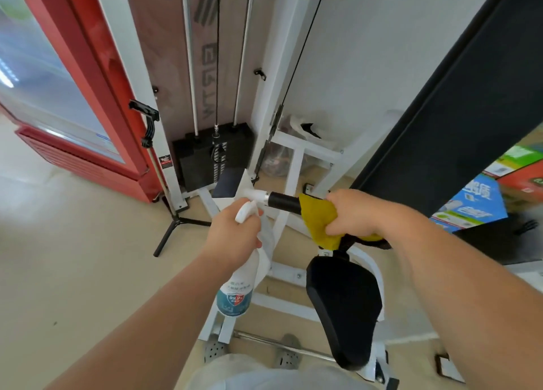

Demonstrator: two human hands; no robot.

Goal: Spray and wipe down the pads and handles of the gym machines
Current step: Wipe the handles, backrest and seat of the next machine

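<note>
Centrally, the right hand (352,213) gripped a yellow cloth (318,222) at the black handle (283,203)'s right end; the left hand (235,234) clasped the spray bottle (238,289) just left. Wiping well probably required twisting the cloth along the whole handle.

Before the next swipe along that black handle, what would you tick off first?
1. Yellow cloth gripped by the right hand and lying against the handle: ok.
2. Cloth covers the whole handle: not ok, the stretch toward the white bar is bare.
3. Spray bottle held firmly in the left hand, its head close to the handle: ok.
4. Handle wet with spray: cannot tell.
5. Seat pad below already wiped: cannot tell.
</note>
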